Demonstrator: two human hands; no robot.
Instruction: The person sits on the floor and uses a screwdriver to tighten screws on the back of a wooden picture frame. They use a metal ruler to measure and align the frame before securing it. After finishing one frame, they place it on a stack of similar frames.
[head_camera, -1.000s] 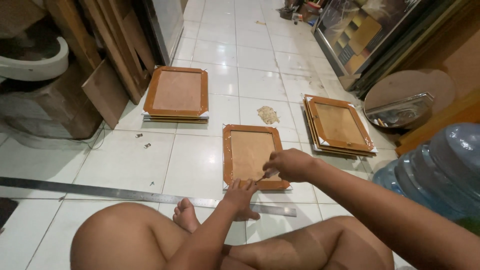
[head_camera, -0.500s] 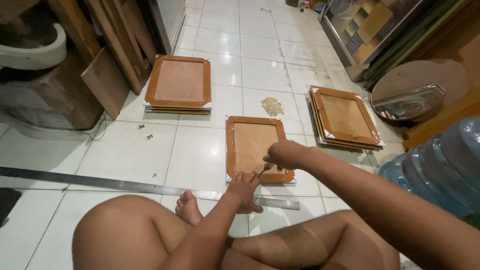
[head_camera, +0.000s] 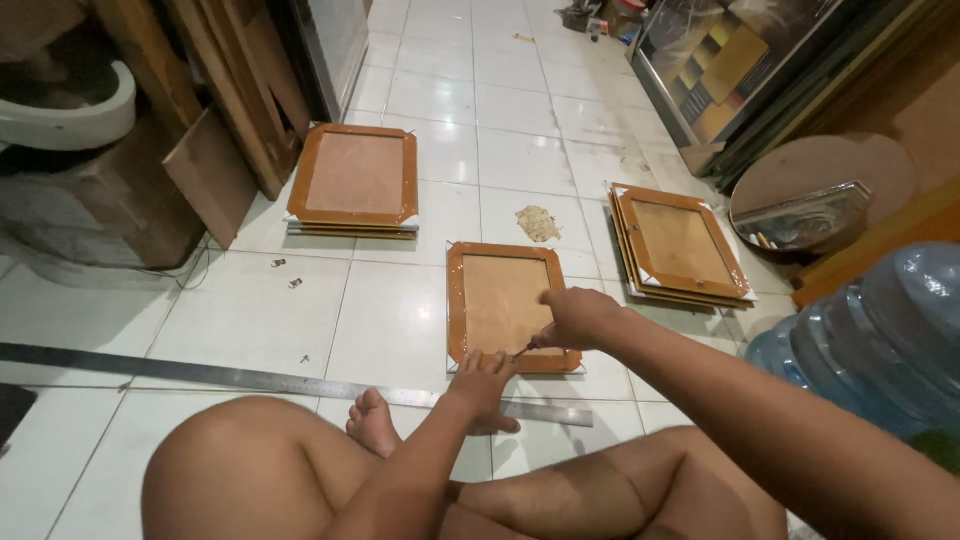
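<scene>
Both hands meet at the lower edge of the brown picture frame (head_camera: 511, 305), centre of the view. Left hand (head_camera: 484, 383) presses flat and open; right hand (head_camera: 573, 318) is closed round a thin tool (head_camera: 524, 350). Steady downward pressure keeps the frame from sliding on the tiles.

The small dark tool (head_camera: 524, 350) in the right hand (head_camera: 575, 318) is too tiny to identify; the left hand (head_camera: 482, 378) hides the brown wooden frame (head_camera: 505, 305)'s near edge.

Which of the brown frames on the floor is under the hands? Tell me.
The single middle frame, straight ahead of the person. Both hands, left and right, are at its near edge; the left stack and right stack lie untouched.
</scene>
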